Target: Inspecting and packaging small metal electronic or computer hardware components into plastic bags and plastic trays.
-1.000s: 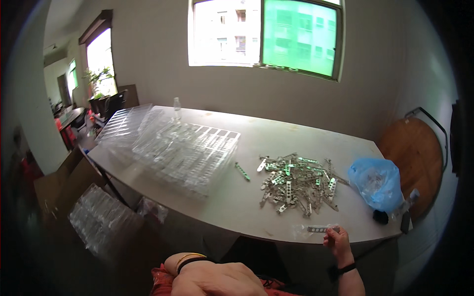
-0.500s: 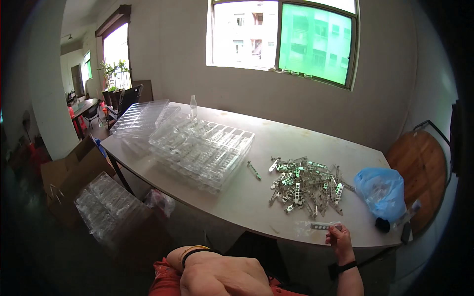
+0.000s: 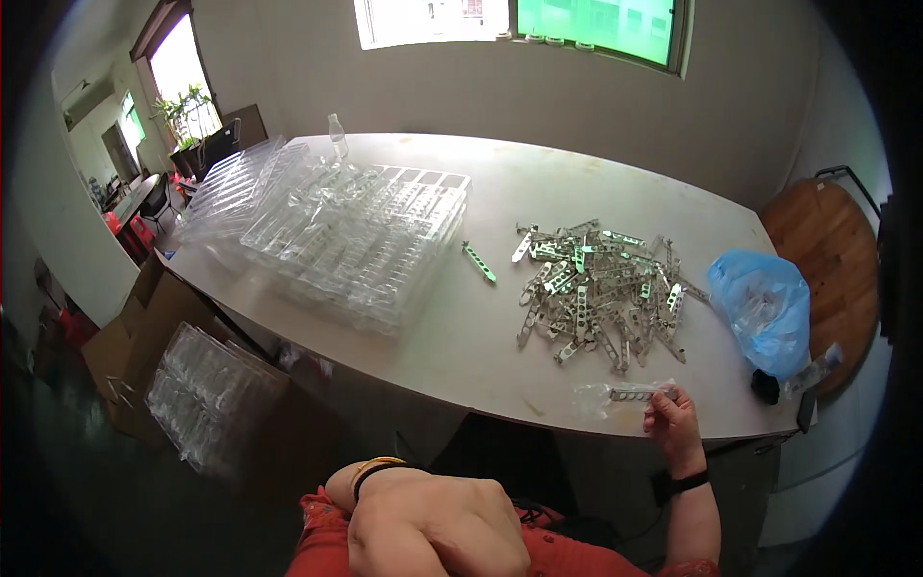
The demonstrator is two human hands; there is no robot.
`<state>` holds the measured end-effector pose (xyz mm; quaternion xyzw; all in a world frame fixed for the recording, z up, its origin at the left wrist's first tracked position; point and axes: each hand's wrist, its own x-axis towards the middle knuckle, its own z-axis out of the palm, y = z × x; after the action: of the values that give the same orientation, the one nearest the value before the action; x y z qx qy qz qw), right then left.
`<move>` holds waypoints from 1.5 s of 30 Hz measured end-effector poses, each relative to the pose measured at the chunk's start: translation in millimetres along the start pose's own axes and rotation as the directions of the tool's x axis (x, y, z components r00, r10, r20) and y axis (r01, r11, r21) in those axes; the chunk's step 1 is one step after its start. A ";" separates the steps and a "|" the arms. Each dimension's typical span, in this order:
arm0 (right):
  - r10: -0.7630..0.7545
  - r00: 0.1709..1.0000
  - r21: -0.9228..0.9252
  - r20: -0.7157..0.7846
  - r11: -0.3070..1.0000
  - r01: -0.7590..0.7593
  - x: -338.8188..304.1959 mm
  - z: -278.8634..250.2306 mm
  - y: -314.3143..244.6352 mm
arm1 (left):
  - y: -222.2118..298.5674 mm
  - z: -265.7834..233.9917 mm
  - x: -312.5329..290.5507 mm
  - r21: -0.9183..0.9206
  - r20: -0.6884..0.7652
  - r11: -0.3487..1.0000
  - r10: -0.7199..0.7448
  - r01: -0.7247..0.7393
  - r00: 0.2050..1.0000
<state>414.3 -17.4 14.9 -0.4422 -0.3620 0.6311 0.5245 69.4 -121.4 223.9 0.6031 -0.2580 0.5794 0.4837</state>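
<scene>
Pinching a small clear bag with a metal strip inside, right hand at the near edge of the worktop, fingers curled loosely around the bag's right end, black band on the wrist. Left hand down low by the lap, off the worktop, closed into a loose fist by the look of it, holding nothing visible, orange and black bands on the wrist.

Moving outward: big loose pile of metal strips just beyond the right hand, one stray strip lying apart toward the middle. Blue plastic bag off to the right, near the corner, with a small dark thing beside it. Stacks of clear plastic trays filling the far left half, a clear bottle standing behind them. More trays in a cardboard box on the floor to the left.

Progress-wise, looks early: only one bagged strip in sight, nearly the whole pile loose and unbagged, trays looking empty as far as can be told.

Room-wise: bagged strip sitting close to the near edge, so easy to knock off. Decent bare patch between the trays and the pile, plus a wide open stretch at the far side by the wall. Right corner cramped by the blue bag.
</scene>
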 end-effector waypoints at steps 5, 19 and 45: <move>0.027 0.998 -0.059 -0.048 0.998 -0.030 0.8 6.0 -2.8 | -27.5 -26.8 -14.9 0.256 -0.186 0.929 -0.223 0.266 0.957; 0.075 0.986 -0.112 -0.147 0.990 -0.092 13.3 -24.7 6.1 | -49.7 -93.0 -39.7 0.413 0.090 0.886 -0.270 0.211 0.959; 0.112 0.990 -0.049 0.091 0.993 -0.108 9.0 58.0 -8.4 | -104.1 -123.0 -143.7 0.028 -0.646 0.281 -0.728 0.959 0.232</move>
<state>362.2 -6.6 41.2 -0.4430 -0.3751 0.6708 0.4616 76.8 -7.1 40.9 0.5492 0.3976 0.3837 0.6269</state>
